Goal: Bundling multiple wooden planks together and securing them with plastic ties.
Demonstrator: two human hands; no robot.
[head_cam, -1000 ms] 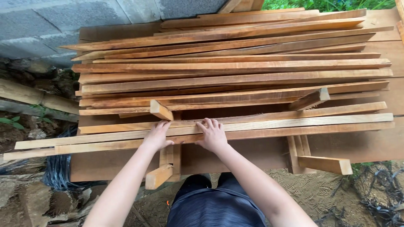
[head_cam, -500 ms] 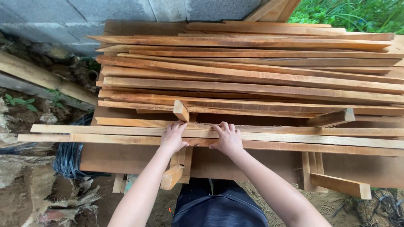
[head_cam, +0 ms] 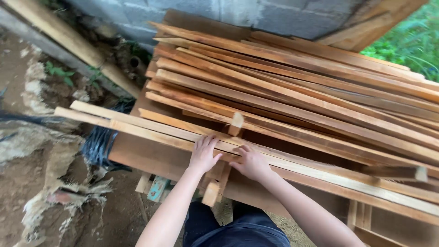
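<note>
1. Head view: left hand (head_cam: 202, 154) and right hand (head_cam: 251, 162) pressed flat, fingers spread, on long wooden slats (head_cam: 151, 132) at near edge of workbench (head_cam: 151, 158); nothing gripped.
2. Slats probably light, stiff, splintery, whippy; best held near mid-length.

Slats under my palms: three long, thin, pale-brown wooden slats (head_cam: 151, 130) lie flat, side by side and touching, at the near edge of the stack; I see my left hand (head_cam: 202, 155) and right hand (head_cam: 251, 162) pressing on them.
Pose: they run slantwise, jutting out well past my left hand and carrying on far past my right.
Ends: staggered beyond my left hand, the far slat reaching furthest.
Surface: rough-sawn, light grain, paler than the boards beyond my fingers.
</note>
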